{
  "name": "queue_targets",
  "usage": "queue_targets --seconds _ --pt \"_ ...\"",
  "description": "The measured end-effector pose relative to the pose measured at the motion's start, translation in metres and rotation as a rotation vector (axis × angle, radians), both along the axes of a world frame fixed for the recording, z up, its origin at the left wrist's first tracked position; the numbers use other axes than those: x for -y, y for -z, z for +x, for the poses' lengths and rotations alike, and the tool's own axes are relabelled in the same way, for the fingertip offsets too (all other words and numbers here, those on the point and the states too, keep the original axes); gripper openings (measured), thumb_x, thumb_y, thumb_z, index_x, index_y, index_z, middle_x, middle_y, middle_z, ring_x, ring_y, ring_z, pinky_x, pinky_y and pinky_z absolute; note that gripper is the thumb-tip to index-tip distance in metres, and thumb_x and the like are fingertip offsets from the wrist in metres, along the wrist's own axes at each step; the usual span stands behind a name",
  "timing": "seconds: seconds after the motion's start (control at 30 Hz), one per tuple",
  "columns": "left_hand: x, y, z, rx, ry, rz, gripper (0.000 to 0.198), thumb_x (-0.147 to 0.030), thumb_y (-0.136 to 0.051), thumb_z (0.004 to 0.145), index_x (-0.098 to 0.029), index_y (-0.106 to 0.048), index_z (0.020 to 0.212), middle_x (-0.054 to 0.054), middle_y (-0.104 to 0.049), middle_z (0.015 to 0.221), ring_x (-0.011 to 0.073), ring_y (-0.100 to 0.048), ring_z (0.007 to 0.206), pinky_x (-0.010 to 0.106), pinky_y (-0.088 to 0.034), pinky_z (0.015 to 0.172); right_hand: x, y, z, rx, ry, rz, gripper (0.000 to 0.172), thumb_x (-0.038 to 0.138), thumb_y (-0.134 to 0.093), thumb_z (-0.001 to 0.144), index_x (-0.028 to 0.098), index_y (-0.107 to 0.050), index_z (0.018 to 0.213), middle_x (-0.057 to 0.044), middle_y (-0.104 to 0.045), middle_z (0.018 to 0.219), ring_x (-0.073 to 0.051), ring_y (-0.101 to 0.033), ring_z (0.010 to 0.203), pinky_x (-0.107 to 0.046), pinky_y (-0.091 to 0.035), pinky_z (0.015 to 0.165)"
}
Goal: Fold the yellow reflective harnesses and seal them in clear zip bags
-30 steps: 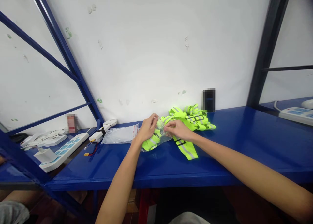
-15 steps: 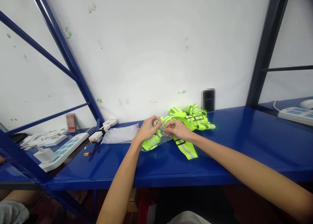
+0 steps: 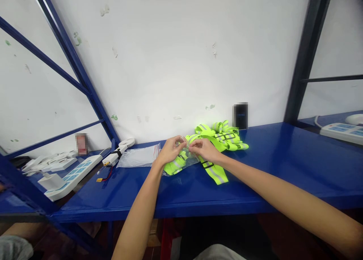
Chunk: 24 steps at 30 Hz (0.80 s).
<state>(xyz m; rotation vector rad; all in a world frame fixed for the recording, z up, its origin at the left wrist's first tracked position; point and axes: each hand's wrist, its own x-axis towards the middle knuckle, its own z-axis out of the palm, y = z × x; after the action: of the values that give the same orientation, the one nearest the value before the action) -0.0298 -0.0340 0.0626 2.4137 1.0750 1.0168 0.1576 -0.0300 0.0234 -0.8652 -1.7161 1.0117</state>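
Note:
Between my hands is a clear plastic bag (image 3: 193,160) with a folded neon-yellow reflective strap (image 3: 175,165) inside it. My left hand (image 3: 171,150) is closed on the bag's upper left edge, thumb and fingers pinching the film. My right hand (image 3: 206,150) pinches the same edge farther right, its fingertips close to the left thumb. Behind and beside the right hand lies a heap of neon-yellow reflective straps (image 3: 227,136) with black buckles. One strap end (image 3: 217,175) stretches toward the table's front.
Left of the bag lie flat clear bags (image 3: 138,156), a small white fan (image 3: 126,142) and a wired connector (image 3: 103,176). A power strip (image 3: 75,176) is beyond the blue frame post. A dark blurred box (image 3: 240,116) stands against the wall on the blue table (image 3: 283,165).
The fingertips of my right hand have shifted slightly along the bag's edge toward my left thumb. The view has moved a little; the straps lie as before.

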Motion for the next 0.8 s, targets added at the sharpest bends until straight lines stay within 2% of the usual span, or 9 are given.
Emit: queue_targets --seconds 0.17,0.63,0.8 --pt "0.0008 -0.0009 0.0 0.002 0.008 -0.004 0.028 -0.038 -0.047 0.091 -0.016 -0.064 0.086 0.007 -0.07 0.096 0.0186 -0.062 0.086 0.027 -0.044 0.069 0.0008 -0.0012 0.0008 -0.019 -0.012 -0.046 0.029 0.043 -0.073 0.068 0.015 -0.067 0.076 -0.002 -0.063 0.063 -0.016 -0.057 0.058 -0.029 -0.044 0.058" --pt "-0.0014 0.0043 0.0001 -0.013 -0.02 0.049 0.026 -0.036 -0.045 0.094 -0.017 -0.061 0.084 0.004 -0.069 0.084 0.0163 -0.061 0.078 0.026 -0.042 0.067 0.0019 -0.0006 -0.0027 -0.055 -0.015 -0.056 0.02 0.034 -0.072 0.07 0.015 -0.065 0.072 -0.001 -0.062 0.062 -0.015 -0.056 0.056 -0.029 -0.043 0.059" --pt "0.0008 0.0036 0.0011 -0.04 -0.029 0.065 0.025 -0.035 -0.046 0.093 -0.016 -0.062 0.087 0.003 -0.068 0.082 0.0154 -0.06 0.075 0.025 -0.041 0.065 0.0037 -0.0018 -0.0023 0.006 -0.034 0.078 0.023 0.038 -0.063 0.078 0.015 -0.066 0.077 -0.002 -0.064 0.07 -0.015 -0.057 0.06 -0.028 -0.044 0.061"
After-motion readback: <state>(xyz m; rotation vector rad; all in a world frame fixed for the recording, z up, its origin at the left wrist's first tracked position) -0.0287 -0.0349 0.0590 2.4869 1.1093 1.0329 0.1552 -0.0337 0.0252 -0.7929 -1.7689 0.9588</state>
